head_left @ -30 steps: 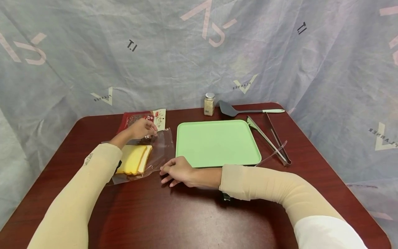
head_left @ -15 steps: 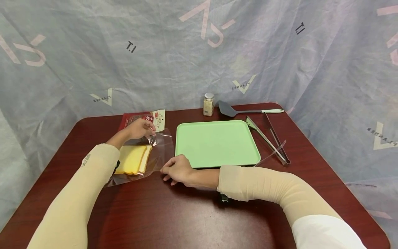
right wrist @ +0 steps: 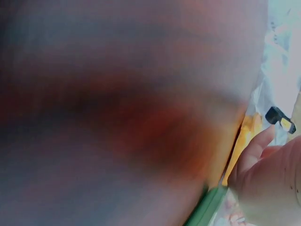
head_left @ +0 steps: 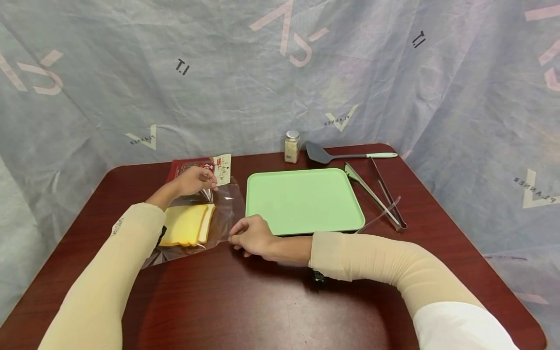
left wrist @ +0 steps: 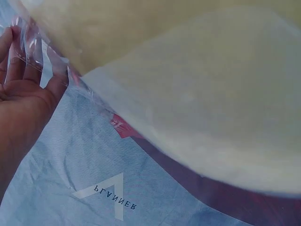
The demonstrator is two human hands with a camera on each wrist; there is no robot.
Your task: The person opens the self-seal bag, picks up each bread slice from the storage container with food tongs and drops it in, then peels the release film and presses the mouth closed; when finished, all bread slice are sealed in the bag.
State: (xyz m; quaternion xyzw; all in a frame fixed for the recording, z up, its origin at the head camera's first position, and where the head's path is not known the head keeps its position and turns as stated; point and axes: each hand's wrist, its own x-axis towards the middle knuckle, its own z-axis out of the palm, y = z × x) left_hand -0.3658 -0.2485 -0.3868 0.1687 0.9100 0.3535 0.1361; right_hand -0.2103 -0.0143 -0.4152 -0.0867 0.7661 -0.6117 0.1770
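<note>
Yellow-faced bread slices (head_left: 183, 224) lie stacked in a clear plastic bag (head_left: 224, 214) on the left side of the table. My left hand (head_left: 194, 181) pinches the bag's far edge near its mouth. In the left wrist view, that hand (left wrist: 28, 96) has thin clear film between thumb and fingers, while the pale bread (left wrist: 188, 94) fills much of the picture. At the bag's near right corner, my right hand (head_left: 254, 237) pinches the film between thumb and fingertips. The right wrist view is mostly blurred tabletop, with part of the right hand (right wrist: 263, 165) at its edge.
A light green tray (head_left: 302, 201) sits right of the bag. Behind the left hand lies a red food packet (head_left: 185, 168). A lidded seasoning jar (head_left: 291, 147) and a grey spatula (head_left: 319, 153) are at the back. Metal tongs (head_left: 402, 225) lie right of the tray.
The right hand's fingers have drawn together on the bag's corner and shifted slightly. The bag's right end has changed shape a little. The left hand stays nearly where it was.
</note>
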